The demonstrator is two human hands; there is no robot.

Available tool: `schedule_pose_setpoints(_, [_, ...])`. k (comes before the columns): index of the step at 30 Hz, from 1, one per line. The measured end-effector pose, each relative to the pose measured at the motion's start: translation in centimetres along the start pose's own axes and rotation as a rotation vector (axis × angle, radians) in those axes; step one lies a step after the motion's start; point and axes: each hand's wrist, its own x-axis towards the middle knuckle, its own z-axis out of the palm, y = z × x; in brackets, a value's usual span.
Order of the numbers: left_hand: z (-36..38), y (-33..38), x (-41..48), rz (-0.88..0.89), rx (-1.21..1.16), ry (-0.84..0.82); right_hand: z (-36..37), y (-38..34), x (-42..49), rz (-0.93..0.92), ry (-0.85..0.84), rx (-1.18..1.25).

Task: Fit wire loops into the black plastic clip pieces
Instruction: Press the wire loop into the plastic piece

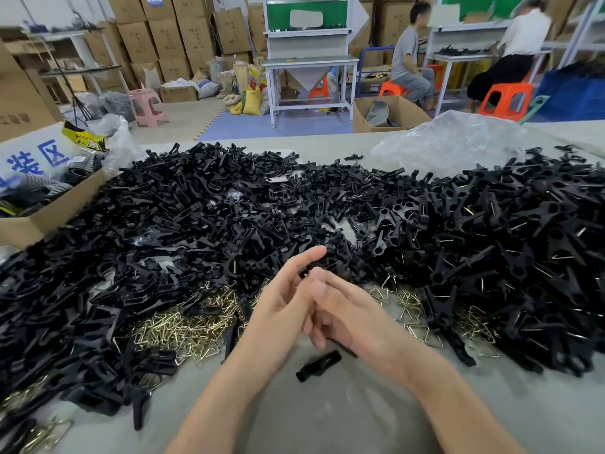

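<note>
1. Hands: 2, bare, meeting at the near centre of the bench (327, 421). The left hand (281, 303) has its fingers nearly straight, pointing to 1 o'clock. The right hand (350, 312) has its fingers curled, with a fingertip pressed on 1 small held clip piece (304, 273), which the left fingers also touch. Motion blur hides the finer grip.

2. Loose clip piece (319, 365): 1, lying alone on bare bench at 6 o'clock from the hands, touching neither.

3. Clip pieces: 2 large black heaps, too many to count. The left heap (157, 231) spreads from 8 to 12 o'clock. The right heap (497, 244) spreads from 1 to 4 o'clock, and metal wire shows in many of its pieces.

4. Wire loops: 2 brass-coloured patches, uncountable, 1 at 8 o'clock (176, 332) and 1 at 3 o'clock (425, 309), both partly under the black heaps.

5. Writing: 1 cardboard box (49, 214) at 10 o'clock carries a white sign (36, 155) with blue characters "装区". 1 yellow-and-black label (85, 139) beside it is unreadable.

6. Other: 1 clear plastic bag (458, 139) at 1 o'clock. 2 people (407, 54) sit at back benches. 1 pink stool (147, 104) stands on the floor.
</note>
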Motion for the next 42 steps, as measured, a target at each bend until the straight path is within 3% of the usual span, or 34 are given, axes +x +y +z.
schedule_pose_setpoints(4, [-0.1, -0.2, 0.2, -0.057, -0.075, -0.029, -1.0, 0.3, -0.2, -0.003, -0.026, 0.05])
schedule_pose_setpoints(10, [0.1, 0.0, 0.3, -0.007, -0.039, 0.073, -1.7, -0.5, 0.0, -0.04, 0.24, -0.088])
schedule_pose_setpoints(12, [-0.1, 0.4, 0.3, 0.033, -0.011, 0.184, -3.0, -3.1, 0.6, -0.12, 0.377, 0.134])
schedule_pose_setpoints(15, [-0.3, 0.5, 0.2, 0.077, 0.097, 0.359, -5.8, -8.2, 1.8, -0.298, 0.43, 0.584])
schedule_pose_setpoints(17, [-0.7, 0.2, 0.1, 0.123, 0.364, 0.467, -6.6, -9.7, 2.3, -0.287, 0.408, 0.589])
schedule_pose_setpoints(19, [-1.5, 0.0, 0.2, 0.151, 0.761, 0.527, -6.1, -8.5, 2.7, -0.176, 0.415, 0.365])
schedule_pose_setpoints(22, [-2.2, -0.7, 0.4, 0.118, 1.292, 0.473, -3.9, -4.2, 2.4, -0.094, 0.524, -0.33])
schedule_pose_setpoints(25, [-2.3, -1.2, 0.6, 0.071, 1.483, 0.358, -2.6, 0.0, 1.9, -0.189, 0.6, -0.975])
schedule_pose_setpoints(28, [-2.6, -1.6, 0.7, 0.124, 1.482, 0.385, -2.1, 2.2, 1.9, -0.145, 0.557, -1.325])
schedule_pose_setpoints(34, [-2.8, -2.2, 0.8, 0.223, 1.449, 0.463, -2.7, 2.8, 1.9, -0.176, 0.541, -1.321])
schedule_pose_setpoints(42, [-2.6, -2.3, 1.0, 0.18, 1.458, 0.471, -2.5, 3.2, 1.8, -0.19, 0.549, -1.34])
